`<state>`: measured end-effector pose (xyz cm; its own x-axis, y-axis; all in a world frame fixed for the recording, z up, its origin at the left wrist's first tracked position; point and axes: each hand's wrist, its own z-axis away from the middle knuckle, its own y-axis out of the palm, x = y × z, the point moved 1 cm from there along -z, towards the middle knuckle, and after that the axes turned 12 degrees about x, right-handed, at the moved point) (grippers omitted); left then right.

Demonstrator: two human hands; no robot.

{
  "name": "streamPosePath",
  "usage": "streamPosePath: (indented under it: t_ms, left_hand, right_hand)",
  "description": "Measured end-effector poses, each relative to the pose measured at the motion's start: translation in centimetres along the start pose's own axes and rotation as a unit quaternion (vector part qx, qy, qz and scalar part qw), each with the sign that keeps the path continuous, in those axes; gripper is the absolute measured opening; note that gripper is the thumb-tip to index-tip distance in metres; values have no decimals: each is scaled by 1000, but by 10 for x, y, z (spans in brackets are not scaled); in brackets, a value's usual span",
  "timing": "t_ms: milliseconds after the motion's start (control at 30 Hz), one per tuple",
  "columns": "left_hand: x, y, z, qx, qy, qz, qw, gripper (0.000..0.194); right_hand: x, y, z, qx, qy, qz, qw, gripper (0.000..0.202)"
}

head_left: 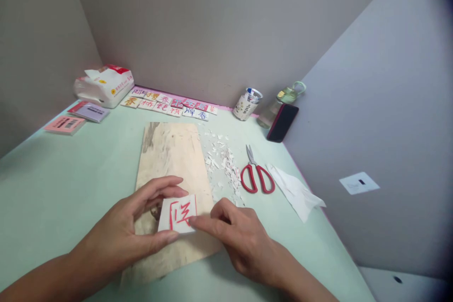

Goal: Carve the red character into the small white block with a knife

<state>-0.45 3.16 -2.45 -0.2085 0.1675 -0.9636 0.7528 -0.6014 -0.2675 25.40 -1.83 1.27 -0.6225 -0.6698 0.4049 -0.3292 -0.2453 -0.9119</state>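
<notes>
A white square tile (177, 224) with a red painted character is held above a wooden board (173, 155). My left hand (130, 226) grips it from the left, fingers along its top edge and thumb at its lower edge. From the right, my right hand (240, 236) touches the tile's lower right part with an extended index finger, the other fingers curled. No tool shows in my right hand, though its palm side is hidden. White shavings (230, 165) lie to the right of the board.
Red-handled scissors (262, 179) and a white tissue (297, 193) lie at the right. Behind stand a phone (283, 122), a green bottle (272, 109) and a can (247, 105). Painted tiles (163, 107), a tissue pack (106, 86) and pads (65, 124) are at the back left.
</notes>
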Motion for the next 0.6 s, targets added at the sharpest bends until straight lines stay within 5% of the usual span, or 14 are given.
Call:
streamPosePath:
  t_ms: [267,600]
  left_hand:
    - [-10,1,4,-12,-12,31,999,60]
    - [-6,-1,-1,-4,28,-141,990,60]
  right_hand:
    - [5,-1,-3,-44,-23,-34,998,63]
    - [7,0,-4,-3,17,135,991,48]
